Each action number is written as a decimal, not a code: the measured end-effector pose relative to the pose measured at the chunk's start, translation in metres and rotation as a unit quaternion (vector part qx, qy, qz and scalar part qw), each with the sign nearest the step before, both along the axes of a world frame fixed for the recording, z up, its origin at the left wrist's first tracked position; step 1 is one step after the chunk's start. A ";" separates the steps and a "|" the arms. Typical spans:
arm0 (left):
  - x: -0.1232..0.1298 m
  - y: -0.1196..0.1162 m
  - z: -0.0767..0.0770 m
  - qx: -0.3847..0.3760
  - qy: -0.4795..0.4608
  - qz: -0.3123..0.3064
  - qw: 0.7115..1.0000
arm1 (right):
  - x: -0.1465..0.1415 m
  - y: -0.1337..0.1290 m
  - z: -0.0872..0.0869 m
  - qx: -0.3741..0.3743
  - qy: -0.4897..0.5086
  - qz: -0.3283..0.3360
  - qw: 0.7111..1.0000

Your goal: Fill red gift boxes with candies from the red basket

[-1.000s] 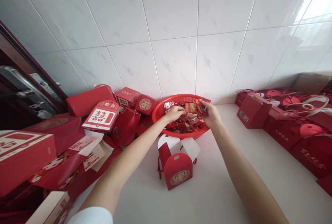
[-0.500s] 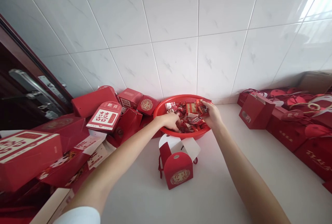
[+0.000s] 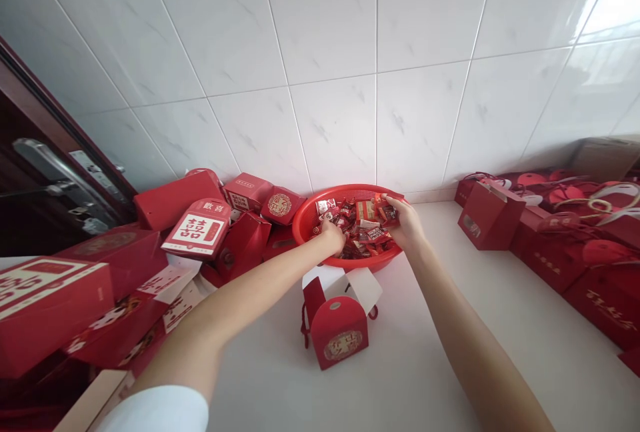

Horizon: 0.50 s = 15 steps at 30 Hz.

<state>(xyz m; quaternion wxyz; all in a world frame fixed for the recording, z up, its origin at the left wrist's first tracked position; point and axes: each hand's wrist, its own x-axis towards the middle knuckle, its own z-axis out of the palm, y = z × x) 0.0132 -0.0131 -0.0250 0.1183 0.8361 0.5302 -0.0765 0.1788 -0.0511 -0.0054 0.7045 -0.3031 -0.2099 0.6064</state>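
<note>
So there are two hands at work here, set apart from each other, both at one red plastic basket (image 3: 364,263) at the far middle of the surface (image 3: 415,359), up near one tiled wall (image 3: 330,25). The left hand (image 3: 332,239) dips into the left side of the basket among the wrapped sweets (image 3: 376,235); most of its fingers are hidden, so I can't tell if it's closed on any. The right hand (image 3: 409,222) is at the right rim with its fingers curled in, right by one orange-red packet (image 3: 386,209), and I can't tell whether it grips that or the rim. The sweets overlap too much to count (I tried, lost track fast).

Just on the near side of the basket stands one open red box (image 3: 341,333), top flaps spread, white inside, a red cord showing at each side. Left of the basket is a messy heap of red boxes; two small boxes (image 3: 249,191) sit closest to it at the far end, and one white-panelled box (image 3: 198,229) lies tilted nearer. On the right, one upright box (image 3: 491,215) stands beside a crowd of red bags (image 3: 585,265), with one brown carton (image 3: 607,157) at the far end.
</note>
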 end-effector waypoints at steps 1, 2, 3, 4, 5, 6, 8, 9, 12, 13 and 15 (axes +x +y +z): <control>-0.003 0.000 0.003 0.001 0.026 0.002 1.000 | 0.000 0.000 0.000 0.003 -0.003 0.002 1.000; -0.006 -0.001 0.007 0.000 0.066 0.001 0.998 | 0.000 0.001 -0.001 0.007 -0.006 0.005 1.000; -0.009 -0.002 0.011 -0.004 0.108 -0.005 0.994 | 0.000 0.001 -0.001 0.009 -0.008 0.006 1.000; -0.011 -0.004 0.016 -0.015 0.139 -0.016 0.990 | 0.000 0.001 -0.001 0.011 -0.009 0.005 1.000; -0.013 -0.006 0.021 -0.028 0.165 -0.027 0.986 | 0.000 0.001 -0.001 0.009 -0.008 0.003 1.000; -0.014 -0.008 0.025 -0.044 0.183 -0.038 0.981 | 0.000 0.001 -0.001 0.006 -0.006 0.001 1.000; -0.013 -0.010 0.033 -0.080 0.196 -0.047 0.976 | 0.000 0.001 0.000 -0.002 -0.003 -0.002 1.000; -0.013 -0.011 0.036 -0.103 0.198 -0.047 0.974 | -0.001 0.001 0.000 -0.005 -0.004 -0.003 1.000; -0.011 -0.009 0.044 -0.180 0.190 -0.013 0.965 | -0.001 0.000 0.001 -0.004 -0.010 -0.001 1.000; -0.012 -0.007 0.045 -0.201 0.182 0.004 0.962 | -0.001 0.000 0.001 -0.002 -0.010 0.001 1.000; -0.013 -0.003 0.047 -0.234 0.166 0.028 0.957 | -0.001 0.000 0.002 -0.003 -0.005 0.003 1.000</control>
